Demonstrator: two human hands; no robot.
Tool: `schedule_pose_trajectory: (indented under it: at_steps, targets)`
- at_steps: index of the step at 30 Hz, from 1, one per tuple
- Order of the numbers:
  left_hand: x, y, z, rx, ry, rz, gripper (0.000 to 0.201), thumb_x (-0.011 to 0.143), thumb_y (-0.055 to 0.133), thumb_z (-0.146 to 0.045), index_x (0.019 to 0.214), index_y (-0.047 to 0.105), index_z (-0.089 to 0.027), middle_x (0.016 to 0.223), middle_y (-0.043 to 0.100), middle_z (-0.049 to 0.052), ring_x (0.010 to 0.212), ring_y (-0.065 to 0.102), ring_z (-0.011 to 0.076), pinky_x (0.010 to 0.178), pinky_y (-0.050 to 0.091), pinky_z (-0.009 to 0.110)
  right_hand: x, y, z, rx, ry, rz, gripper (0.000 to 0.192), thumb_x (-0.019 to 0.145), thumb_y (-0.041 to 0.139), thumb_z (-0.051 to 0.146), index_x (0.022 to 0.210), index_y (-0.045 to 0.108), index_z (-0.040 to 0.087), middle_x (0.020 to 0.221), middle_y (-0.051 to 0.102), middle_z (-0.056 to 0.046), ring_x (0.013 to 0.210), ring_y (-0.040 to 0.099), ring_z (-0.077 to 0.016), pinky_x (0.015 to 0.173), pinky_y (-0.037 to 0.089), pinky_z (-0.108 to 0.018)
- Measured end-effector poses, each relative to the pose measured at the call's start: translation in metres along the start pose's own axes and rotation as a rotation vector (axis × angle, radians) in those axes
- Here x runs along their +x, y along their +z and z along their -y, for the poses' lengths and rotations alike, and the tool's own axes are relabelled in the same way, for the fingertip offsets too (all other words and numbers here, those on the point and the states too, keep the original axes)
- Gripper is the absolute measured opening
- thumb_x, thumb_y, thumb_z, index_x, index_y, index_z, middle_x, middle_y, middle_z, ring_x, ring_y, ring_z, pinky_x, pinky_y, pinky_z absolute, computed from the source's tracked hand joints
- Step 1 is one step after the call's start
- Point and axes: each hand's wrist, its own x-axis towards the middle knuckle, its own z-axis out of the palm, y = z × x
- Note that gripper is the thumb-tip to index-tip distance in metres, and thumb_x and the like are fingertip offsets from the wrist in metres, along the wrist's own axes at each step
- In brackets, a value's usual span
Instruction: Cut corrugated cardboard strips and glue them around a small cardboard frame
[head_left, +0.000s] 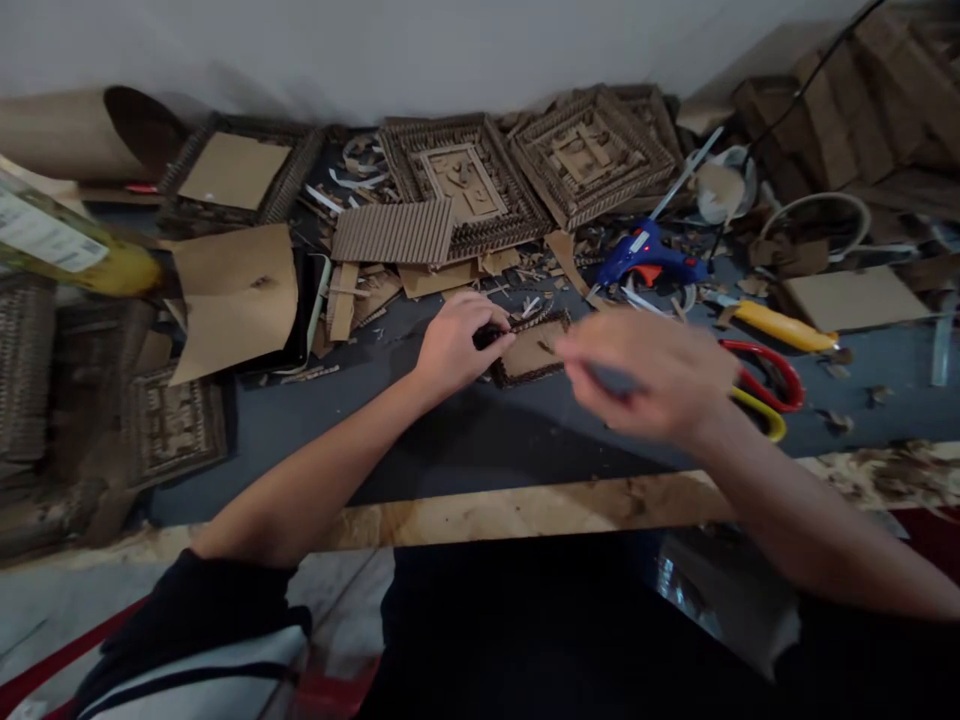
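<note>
A small rectangular cardboard frame (531, 356) with a ridged corrugated border lies on the dark work surface in front of me. My left hand (466, 345) is closed at its left edge, thumb and fingers pinching the border there. Just right of the frame is my right hand (645, 370), smeared by motion, with thumb and forefinger brought together. A tiny dark sliver shows by those fingertips; whether they hold it I cannot tell. Close to this hand lie a blue glue gun (637, 255), a yellow-handled cutter (784, 325) and scissors (772, 375) with red and yellow handles.
Larger corrugated frames (397, 150) lean at the back among scraps. A corrugated sheet (394, 232) rests before them. Leftward are a curved cardboard sheet (236, 300), a yellow bottle (75, 245) and a cardboard tube (60, 135). A wooden edge (525, 510) borders the table's front.
</note>
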Motion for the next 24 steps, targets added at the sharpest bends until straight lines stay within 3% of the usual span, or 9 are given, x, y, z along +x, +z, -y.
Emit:
schedule_pose_trajectory:
  at_steps: [2,3,5,7,11,15,17,19,24]
  targets:
    - [0.0,-0.003,-0.001,-0.024,0.0,-0.016,0.006,0.091,0.073,-0.028,0.088,0.073,-0.022,0.098,0.081,0.003,0.104,0.073,0.0218,0.099,0.056,0.041,0.004,0.024,-0.042,-0.077,0.069,-0.002,0.028,0.1,0.061,0.03,0.125,0.072,0.024,0.117,0.078,-0.008,0.111,0.072,-0.0251,0.099,0.058,-0.043]
    - [0.0,-0.004,-0.001,-0.042,-0.004,-0.029,0.006,0.092,0.072,-0.028,0.088,0.073,-0.023,0.098,0.081,0.002,0.104,0.073,0.0213,0.1,0.056,0.041,0.003,0.034,-0.057,-0.089,0.092,0.067,0.034,0.1,0.061,0.035,0.131,0.07,0.025,0.124,0.076,-0.009,0.117,0.07,-0.0273,0.103,0.055,-0.047]
    - [0.0,-0.006,-0.002,-0.071,-0.023,-0.049,0.007,0.092,0.072,-0.03,0.089,0.074,-0.025,0.097,0.082,0.002,0.105,0.073,0.0207,0.101,0.056,0.04,-0.003,0.049,-0.072,-0.085,0.131,0.152,0.037,0.102,0.06,0.039,0.136,0.068,0.028,0.129,0.075,-0.008,0.125,0.066,-0.029,0.108,0.05,-0.05]
    - [0.001,-0.008,-0.003,-0.075,-0.03,-0.043,0.007,0.092,0.073,-0.032,0.088,0.074,-0.026,0.097,0.082,0.002,0.106,0.073,0.0206,0.103,0.056,0.041,-0.011,0.057,-0.074,-0.051,0.129,0.172,0.034,0.103,0.058,0.04,0.133,0.07,0.031,0.127,0.076,-0.005,0.125,0.065,-0.0275,0.109,0.047,-0.049]
    - [0.002,-0.009,-0.008,-0.087,0.015,0.01,0.008,0.088,0.077,-0.032,0.086,0.075,-0.025,0.094,0.082,0.002,0.105,0.074,0.0213,0.102,0.056,0.042,-0.021,0.061,-0.075,0.003,0.074,0.075,0.023,0.103,0.058,0.032,0.111,0.08,0.03,0.105,0.081,-0.002,0.103,0.072,-0.0212,0.094,0.053,-0.041]
    - [-0.002,-0.006,-0.007,-0.138,-0.118,-0.043,0.011,0.089,0.064,-0.019,0.096,0.072,-0.021,0.093,0.081,0.004,0.081,0.073,0.0163,0.077,0.059,0.032,-0.025,0.06,-0.084,-0.019,0.051,-0.006,0.021,0.1,0.061,0.026,0.105,0.081,0.03,0.099,0.082,-0.003,0.099,0.073,-0.0214,0.09,0.053,-0.041]
    - [-0.003,-0.003,-0.003,-0.174,-0.231,-0.145,0.03,0.085,0.052,-0.01,0.108,0.068,-0.02,0.093,0.08,0.003,0.068,0.067,0.0125,0.062,0.052,0.026,-0.026,0.06,-0.087,-0.043,0.099,-0.023,0.021,0.099,0.061,0.025,0.104,0.081,0.03,0.097,0.082,-0.003,0.098,0.073,-0.022,0.088,0.054,-0.041]
    - [-0.004,0.0,0.0,-0.18,-0.281,-0.231,0.042,0.08,0.047,-0.006,0.115,0.065,-0.02,0.095,0.08,0.002,0.065,0.064,0.0112,0.058,0.047,0.025,-0.025,0.058,-0.085,-0.038,0.179,-0.068,0.02,0.1,0.062,0.026,0.103,0.081,0.028,0.095,0.081,-0.004,0.091,0.073,-0.0215,0.083,0.055,-0.04]
    - [-0.002,-0.009,-0.001,-0.089,-0.278,-0.282,0.037,0.083,0.049,-0.008,0.113,0.067,-0.021,0.101,0.079,0.002,0.082,0.069,0.0143,0.067,0.051,0.027,-0.021,0.056,-0.076,-0.003,0.388,-0.187,0.021,0.1,0.062,0.034,0.105,0.082,0.028,0.097,0.081,-0.006,0.085,0.072,-0.0223,0.082,0.055,-0.041]
